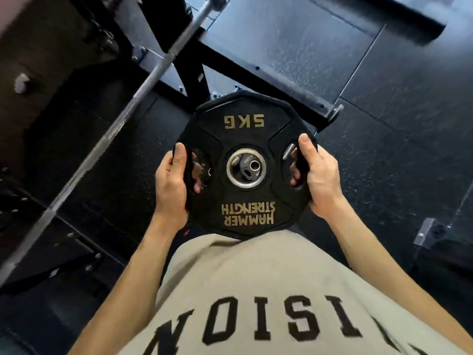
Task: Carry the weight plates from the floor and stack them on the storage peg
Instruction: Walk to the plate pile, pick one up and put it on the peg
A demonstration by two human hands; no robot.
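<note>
A black 5 kg weight plate [244, 129] with gold lettering is held flat in front of my chest, above the floor. My left hand [171, 185] grips its left rim, thumb on top and fingers through the left grip slot. My right hand [317, 178] grips the right rim the same way through the right slot. Through the plate's steel-ringed centre hole I see a smaller dark plate [247, 166] with a metal hub lying below. No storage peg is clearly recognisable.
A silver barbell [133, 103] runs diagonally from the top centre to the lower left. Black rack frame beams [256, 70] cross the dark rubber floor ahead. A metal bracket [426, 231] sits on the floor at the right.
</note>
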